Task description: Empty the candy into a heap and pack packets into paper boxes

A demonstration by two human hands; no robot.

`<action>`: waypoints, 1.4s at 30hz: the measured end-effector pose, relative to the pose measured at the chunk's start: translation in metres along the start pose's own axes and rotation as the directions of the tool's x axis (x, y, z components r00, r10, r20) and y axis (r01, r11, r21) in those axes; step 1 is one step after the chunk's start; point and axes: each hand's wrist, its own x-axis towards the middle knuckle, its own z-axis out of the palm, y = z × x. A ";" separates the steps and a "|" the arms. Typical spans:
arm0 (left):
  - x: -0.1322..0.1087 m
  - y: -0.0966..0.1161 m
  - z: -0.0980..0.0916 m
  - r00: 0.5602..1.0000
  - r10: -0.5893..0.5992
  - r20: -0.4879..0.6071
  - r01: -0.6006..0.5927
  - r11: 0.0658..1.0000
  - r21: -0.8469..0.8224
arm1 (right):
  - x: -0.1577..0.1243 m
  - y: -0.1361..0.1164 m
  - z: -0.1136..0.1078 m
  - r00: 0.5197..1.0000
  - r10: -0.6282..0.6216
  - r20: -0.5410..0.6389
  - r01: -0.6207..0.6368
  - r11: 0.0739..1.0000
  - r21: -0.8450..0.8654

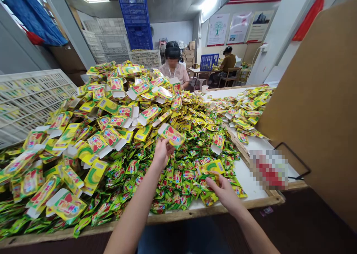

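Note:
My left hand (163, 152) is closed on the lower edge of a small yellow-green candy box (171, 135) with a white end flap. It is above the middle of a big heap of packets. Over the right front of the heap is my right hand (224, 192), its thumb and forefinger apart, close to small candy packets (208, 198). Just beyond those fingertips lies a yellow box (212, 167) with a barcode. Green candy packets (175, 177) fill the front between my hands. Many open-flapped boxes (68, 206) are piled on the left.
A wooden-edged white table (252, 176) bears the heap. At left stands a white plastic crate (33, 101); at right, a tall cardboard panel (315, 97) and a black metal frame (309, 168). One person (178, 73) sits opposite, another (228, 62) farther back.

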 end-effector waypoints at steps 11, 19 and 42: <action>-0.071 -0.041 -0.035 0.832 0.289 0.473 -0.552 0.356 0.754 | 0.000 -0.052 0.017 0.858 -0.394 -0.329 0.444 0.891 0.090; -0.083 -0.052 -0.032 0.554 0.603 0.574 -0.692 -0.050 0.720 | -0.009 -0.083 0.018 0.589 -0.794 0.149 0.771 0.498 -0.396; -0.112 -0.037 -0.026 0.837 0.297 0.460 -0.546 0.397 0.737 | 0.008 -0.089 0.026 0.733 -0.674 0.094 0.679 0.714 -0.172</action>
